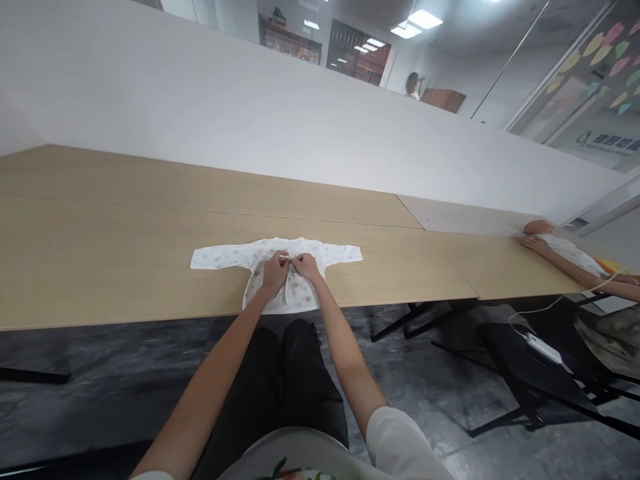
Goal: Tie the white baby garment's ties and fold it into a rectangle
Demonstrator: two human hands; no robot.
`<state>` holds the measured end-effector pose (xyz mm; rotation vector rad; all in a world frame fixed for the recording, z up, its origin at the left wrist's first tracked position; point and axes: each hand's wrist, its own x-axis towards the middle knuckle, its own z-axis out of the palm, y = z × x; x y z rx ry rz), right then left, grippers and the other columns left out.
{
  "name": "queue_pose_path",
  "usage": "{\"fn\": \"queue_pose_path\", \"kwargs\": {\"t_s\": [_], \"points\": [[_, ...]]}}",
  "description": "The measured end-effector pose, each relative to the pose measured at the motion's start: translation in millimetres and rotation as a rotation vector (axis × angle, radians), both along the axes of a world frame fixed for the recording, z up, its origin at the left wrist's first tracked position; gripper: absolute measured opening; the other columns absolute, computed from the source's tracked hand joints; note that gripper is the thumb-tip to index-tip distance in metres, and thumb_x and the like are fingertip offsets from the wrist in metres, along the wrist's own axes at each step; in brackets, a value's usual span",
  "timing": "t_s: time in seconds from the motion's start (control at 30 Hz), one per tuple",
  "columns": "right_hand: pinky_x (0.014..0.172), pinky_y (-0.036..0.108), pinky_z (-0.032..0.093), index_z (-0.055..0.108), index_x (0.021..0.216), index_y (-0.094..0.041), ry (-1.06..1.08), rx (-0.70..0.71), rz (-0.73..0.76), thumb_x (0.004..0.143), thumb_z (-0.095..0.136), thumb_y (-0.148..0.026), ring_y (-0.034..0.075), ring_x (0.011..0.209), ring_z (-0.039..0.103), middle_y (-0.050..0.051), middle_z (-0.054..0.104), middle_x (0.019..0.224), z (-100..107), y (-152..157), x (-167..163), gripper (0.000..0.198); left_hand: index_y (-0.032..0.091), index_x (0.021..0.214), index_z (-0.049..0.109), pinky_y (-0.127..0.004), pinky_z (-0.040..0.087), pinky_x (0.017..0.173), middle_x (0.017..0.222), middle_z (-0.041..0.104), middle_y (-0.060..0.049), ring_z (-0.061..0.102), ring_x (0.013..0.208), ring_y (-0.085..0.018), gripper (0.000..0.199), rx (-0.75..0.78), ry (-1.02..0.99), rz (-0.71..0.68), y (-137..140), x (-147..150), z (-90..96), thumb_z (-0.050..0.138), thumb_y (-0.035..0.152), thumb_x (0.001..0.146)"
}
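While a small white printed shirt lies spread with its hem by the front edge of the tabletop, sleeves stretched toward the left and right ends, the left hand and right hand each have a pinching grip on its front opening. Near the tabletop's right end, another person's hand rests beside a blurred rounded object.

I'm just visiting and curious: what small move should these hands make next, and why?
Perhaps press the front of the small white patterned cloth shirt together: the left hand and right hand nearly meet there, both apparently pinching it, and a front edge curves below them.
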<state>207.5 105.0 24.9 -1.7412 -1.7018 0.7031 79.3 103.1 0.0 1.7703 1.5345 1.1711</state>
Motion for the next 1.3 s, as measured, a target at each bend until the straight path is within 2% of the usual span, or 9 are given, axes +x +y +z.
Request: {"fn": "queue_pose_path", "kwargs": {"t_s": [0.1,0.17,0.33,0.43,0.63,0.77,0.9,1.1,1.3], "points": [[0.048,0.020,0.024,0.041,0.048,-0.019,0.086,-0.030,0.056,0.078,0.048,-0.020,0.008,0.048,0.033,-0.008,0.030,0.046,-4,3,5,0.031,0.018,0.102,0.062,-0.031,0.051,0.081,0.089,0.073,-0.007,0.068,0.083,-0.019,0.027,0.005,-0.012,0.023,0,1,-1.0,0.052,0.024,0.078],[0.048,0.020,0.026,0.042,0.049,-0.019,0.106,-0.036,0.071,0.078,0.046,-0.019,0.008,0.048,0.034,-0.008,0.030,0.047,-5,5,7,0.029,0.017,0.097,0.063,-0.031,0.051,0.080,0.090,0.072,-0.007,0.067,0.083,-0.019,0.024,-0.004,-0.025,0.043,1,2,0.1,0.054,0.024,0.076],[0.060,0.019,0.037,0.061,0.062,-0.016,-0.006,0.018,0.009,0.080,0.049,-0.015,0.011,0.060,0.052,-0.003,0.056,0.059,1,-2,6,0.021,0.015,0.093,0.064,-0.031,0.051,0.080,0.091,0.072,-0.008,0.065,0.081,-0.018,0.023,0.002,-0.027,0.085,0,-5,6.7,0.056,0.028,0.075],[0.069,0.020,0.041,0.070,0.082,-0.017,-0.099,0.071,-0.031,0.085,0.051,-0.016,0.013,0.073,0.060,0.001,0.070,0.077,7,-19,1,0.018,0.016,0.091,0.067,-0.031,0.050,0.080,0.092,0.072,-0.008,0.065,0.082,-0.019,0.025,-0.013,0.075,0.022,-8,-18,10.2,0.051,0.033,0.080],[0.070,0.024,0.043,0.068,0.095,-0.019,-0.290,-0.024,0.059,0.087,0.063,-0.037,0.018,0.085,0.064,0.005,0.072,0.090,12,-57,-15,0.020,0.019,0.095,0.072,-0.033,0.047,0.083,0.097,0.073,-0.009,0.064,0.088,-0.023,0.031,-0.043,0.415,-0.134,-40,-35,11.0,0.044,0.028,0.085],[0.074,0.027,0.045,0.066,0.102,-0.015,-0.431,-0.046,0.050,0.090,0.057,-0.033,0.021,0.096,0.064,0.012,0.070,0.103,15,-67,-23,0.024,0.020,0.099,0.073,-0.039,0.044,0.092,0.106,0.069,-0.011,0.062,0.100,-0.026,0.034,0.024,0.575,-0.134,-55,-33,8.2,0.041,0.026,0.087],[0.075,0.029,0.046,0.067,0.104,-0.014,-0.511,-0.036,0.042,0.092,0.050,-0.027,0.023,0.099,0.065,0.014,0.068,0.109,17,-70,-27,0.025,0.023,0.104,0.072,-0.041,0.041,0.099,0.109,0.069,-0.009,0.060,0.106,-0.026,0.033,0.085,0.579,-0.147,-58,-27,5.1,0.043,0.026,0.087],[0.074,0.026,0.044,0.071,0.099,-0.014,-0.467,-0.027,-0.036,0.092,0.047,-0.022,0.021,0.095,0.065,0.014,0.070,0.105,17,-72,-24,0.026,0.019,0.101,0.073,-0.040,0.044,0.096,0.105,0.070,-0.013,0.061,0.103,-0.028,0.032,0.112,0.585,-0.136,-55,-18,6.5,0.046,0.028,0.087],[0.060,0.020,0.035,0.071,0.077,-0.017,-0.239,-0.044,-0.065,0.086,0.054,-0.022,0.014,0.070,0.059,0.002,0.069,0.074,16,-67,-8,0.020,0.019,0.091,0.075,-0.039,0.046,0.090,0.097,0.071,-0.013,0.063,0.098,-0.029,0.027,0.094,0.565,-0.093,-51,-13,11.2,0.051,0.029,0.085]]}}
